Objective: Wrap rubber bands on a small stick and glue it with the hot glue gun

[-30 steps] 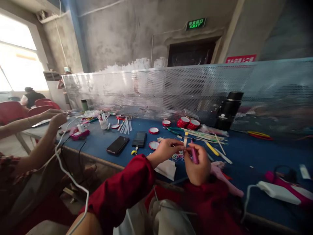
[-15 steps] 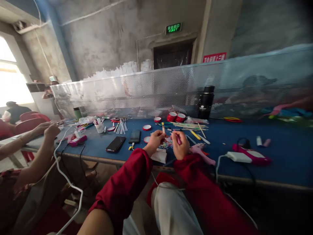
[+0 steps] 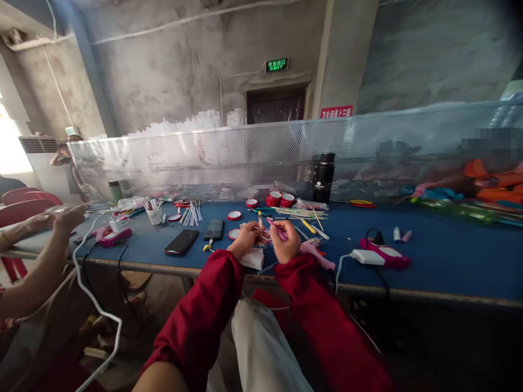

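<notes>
Close in front of me, my left hand [image 3: 247, 240] pinches a small pale stick [image 3: 260, 220] with a yellow-orange tip, held upright. My right hand [image 3: 287, 243] is closed around a purple pen-like tool [image 3: 281, 233], its end tilted up and left toward the stick. The two hands are a short gap apart over the table edge. Small colourful bits [image 3: 265, 237] lie between and behind them, partly hidden. Below my left hand rests a white folded piece [image 3: 254, 258]. A pink glue gun-like object [image 3: 316, 251] lies just right of my right hand.
Two phones, one black [image 3: 181, 242], lie left on the blue table [image 3: 245, 277]. Red-rimmed round lids [image 3: 274, 198], a cup of sticks [image 3: 154, 214] and a black flask [image 3: 324, 178] stand farther back. A magenta power strip [image 3: 386, 255] sits right; another person's arm [image 3: 57, 245] is left.
The view has shifted, so the scene sits farther left. The purple tool now points more plainly toward the stick; both hands keep their grips.
</notes>
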{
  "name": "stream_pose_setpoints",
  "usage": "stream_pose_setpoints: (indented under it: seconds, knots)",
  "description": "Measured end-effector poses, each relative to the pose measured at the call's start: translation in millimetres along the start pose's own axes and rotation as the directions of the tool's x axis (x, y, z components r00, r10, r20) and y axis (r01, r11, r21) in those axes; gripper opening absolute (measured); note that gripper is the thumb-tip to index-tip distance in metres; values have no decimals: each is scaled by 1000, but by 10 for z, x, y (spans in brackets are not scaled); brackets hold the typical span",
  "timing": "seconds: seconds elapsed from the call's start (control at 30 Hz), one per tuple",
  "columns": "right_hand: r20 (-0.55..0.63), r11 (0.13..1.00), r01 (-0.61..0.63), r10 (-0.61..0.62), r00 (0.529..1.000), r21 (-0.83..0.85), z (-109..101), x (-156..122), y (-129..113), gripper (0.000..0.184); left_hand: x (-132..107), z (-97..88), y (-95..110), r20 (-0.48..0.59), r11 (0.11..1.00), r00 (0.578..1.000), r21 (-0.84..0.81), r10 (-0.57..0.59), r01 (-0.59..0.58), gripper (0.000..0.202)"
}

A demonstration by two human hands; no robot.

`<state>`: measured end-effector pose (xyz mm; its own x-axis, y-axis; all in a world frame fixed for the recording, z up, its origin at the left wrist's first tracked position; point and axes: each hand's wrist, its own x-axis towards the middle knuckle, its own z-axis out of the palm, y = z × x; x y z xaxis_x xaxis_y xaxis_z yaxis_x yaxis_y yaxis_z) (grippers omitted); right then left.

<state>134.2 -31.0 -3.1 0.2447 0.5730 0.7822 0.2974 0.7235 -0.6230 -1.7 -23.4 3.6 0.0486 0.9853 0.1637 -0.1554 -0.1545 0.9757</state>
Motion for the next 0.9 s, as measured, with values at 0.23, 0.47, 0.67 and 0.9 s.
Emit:
stream_pose_setpoints:
  seconds: [0.23,0.47,0.67,0.9]
  knots:
    - [32,999,31,-30,999,-40,-1,-11,12,19,84,-51,-115,64,999,997,33,32,-35,36]
    - [69,994,52,-46,997,-94,31,-20,85,19,109,-73,-150,84,995,994,65,66,-72,36]
    - [84,988,110,-102,991,-105,43,-10,131,18,110,-68,-146,107,993,992,87,72,-81,39]
    - [52,981,156,-150,987,-119,47,-3,151,16,73,-46,-109,90,992,994,104,61,-70,36]
